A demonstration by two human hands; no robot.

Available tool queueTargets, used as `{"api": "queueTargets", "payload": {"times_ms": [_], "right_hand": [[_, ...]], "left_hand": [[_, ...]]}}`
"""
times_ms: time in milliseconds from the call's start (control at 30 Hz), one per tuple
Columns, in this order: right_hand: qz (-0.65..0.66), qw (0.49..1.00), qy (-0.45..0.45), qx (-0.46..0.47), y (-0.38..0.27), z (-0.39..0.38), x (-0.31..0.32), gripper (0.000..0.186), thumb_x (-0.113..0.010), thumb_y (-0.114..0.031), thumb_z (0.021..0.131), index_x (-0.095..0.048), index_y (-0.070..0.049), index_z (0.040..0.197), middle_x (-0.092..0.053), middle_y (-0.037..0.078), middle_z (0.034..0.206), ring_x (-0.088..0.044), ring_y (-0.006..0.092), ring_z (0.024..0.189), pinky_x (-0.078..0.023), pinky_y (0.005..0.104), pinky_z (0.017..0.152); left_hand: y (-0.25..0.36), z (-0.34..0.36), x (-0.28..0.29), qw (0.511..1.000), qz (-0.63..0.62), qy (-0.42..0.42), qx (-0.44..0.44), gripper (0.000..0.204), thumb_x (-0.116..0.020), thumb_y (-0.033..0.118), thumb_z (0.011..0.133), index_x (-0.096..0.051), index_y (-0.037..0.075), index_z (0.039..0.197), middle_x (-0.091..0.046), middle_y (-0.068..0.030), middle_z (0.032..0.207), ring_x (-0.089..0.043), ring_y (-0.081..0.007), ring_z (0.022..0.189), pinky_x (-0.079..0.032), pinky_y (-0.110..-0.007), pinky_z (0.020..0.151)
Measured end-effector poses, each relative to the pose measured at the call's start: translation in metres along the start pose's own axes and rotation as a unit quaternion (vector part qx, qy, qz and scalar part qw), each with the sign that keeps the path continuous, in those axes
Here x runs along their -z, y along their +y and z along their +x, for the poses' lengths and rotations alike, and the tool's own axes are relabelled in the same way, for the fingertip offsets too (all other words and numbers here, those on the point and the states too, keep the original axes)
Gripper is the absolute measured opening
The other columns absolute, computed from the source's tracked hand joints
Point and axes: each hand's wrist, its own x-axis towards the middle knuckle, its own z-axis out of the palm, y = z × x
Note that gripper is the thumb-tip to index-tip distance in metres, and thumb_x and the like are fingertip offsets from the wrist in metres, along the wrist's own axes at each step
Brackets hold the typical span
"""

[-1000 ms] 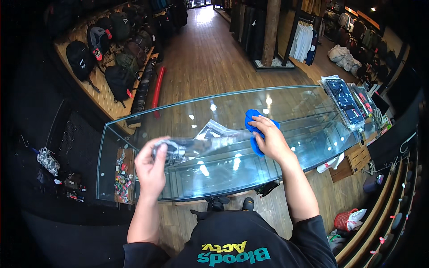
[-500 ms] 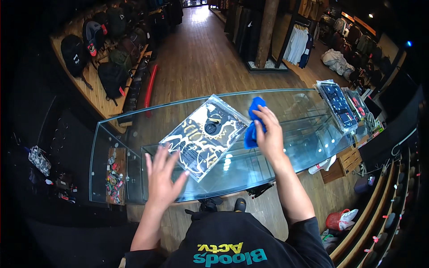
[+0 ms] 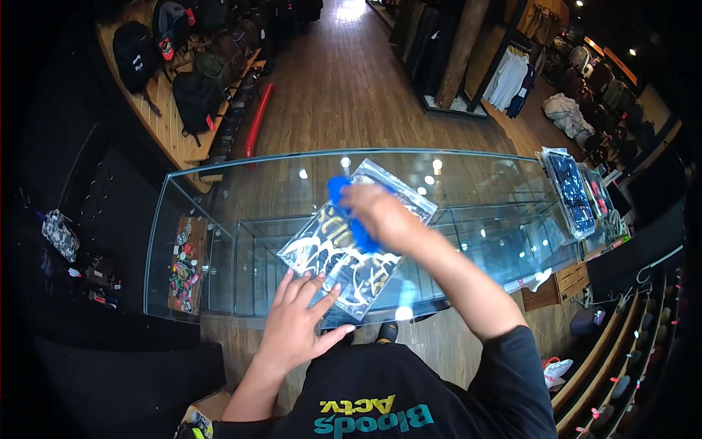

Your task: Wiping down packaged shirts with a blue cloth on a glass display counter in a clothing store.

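Observation:
A clear plastic package (image 3: 357,287) lies at a slant on the glass counter, with a folded black item inside that bears white and gold print. My left hand (image 3: 298,325) is open, fingers spread, its fingertips at the package's near left edge. Across the package's upper part, my right hand (image 3: 382,214) presses a blue cloth (image 3: 361,238), which sticks out on both sides of the fingers. The hand and cloth cover part of the print.
The glass display counter (image 3: 486,192) spans the view. Small colourful items (image 3: 184,274) show through its left end. A stack of packaged goods (image 3: 569,194) stands at the right end. Beyond are backpacks (image 3: 135,58) on a wooden shelf, a red pole (image 3: 260,121) and hanging shirts (image 3: 507,80).
My right hand has carried the blue cloth leftward from beside the package onto it. The package sits slightly further right and nearer, and my left hand is lower. The view has shifted a little.

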Motion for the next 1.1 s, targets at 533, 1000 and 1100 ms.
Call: {"api": "queueTargets", "payload": {"times_ms": [533,1000,1100], "right_hand": [[-0.04,0.99,0.064,-0.118,0.043,0.02,0.015,0.028,-0.073,-0.005,0.103,-0.078,-0.001,0.129,-0.074,0.024,0.144,-0.068,0.0464,0.136,-0.054,0.0514,0.118],[-0.052,0.985,0.074,-0.148,0.025,0.01,0.022,0.046,-0.068,-0.001,0.101,-0.072,0.0,0.147,-0.066,0.028,0.159,-0.063,0.0499,0.144,-0.05,0.0517,0.126],[-0.076,0.97,0.077,-0.219,0.033,0.01,0.022,0.042,-0.066,0.001,0.101,-0.075,0.001,0.142,-0.066,0.028,0.159,-0.063,0.0499,0.145,-0.05,0.0513,0.126]], "left_hand": [[-0.028,0.015,0.001,0.999,-0.033,0.025,0.032,0.064,-0.091,0.049,0.092,-0.082,0.009,0.142,-0.065,-0.021,0.16,-0.056,-0.0463,0.152,-0.044,-0.057,0.129],[-0.031,0.011,-0.004,0.997,0.022,0.018,0.065,0.062,-0.085,0.058,0.096,-0.081,0.024,0.148,-0.052,-0.0267,0.172,-0.042,-0.0513,0.164,-0.026,-0.067,0.134],[-0.032,0.011,-0.005,0.998,0.041,0.012,0.052,0.074,-0.084,0.058,0.096,-0.073,0.016,0.156,-0.054,-0.0279,0.171,-0.044,-0.0506,0.163,-0.026,-0.065,0.135]]}}
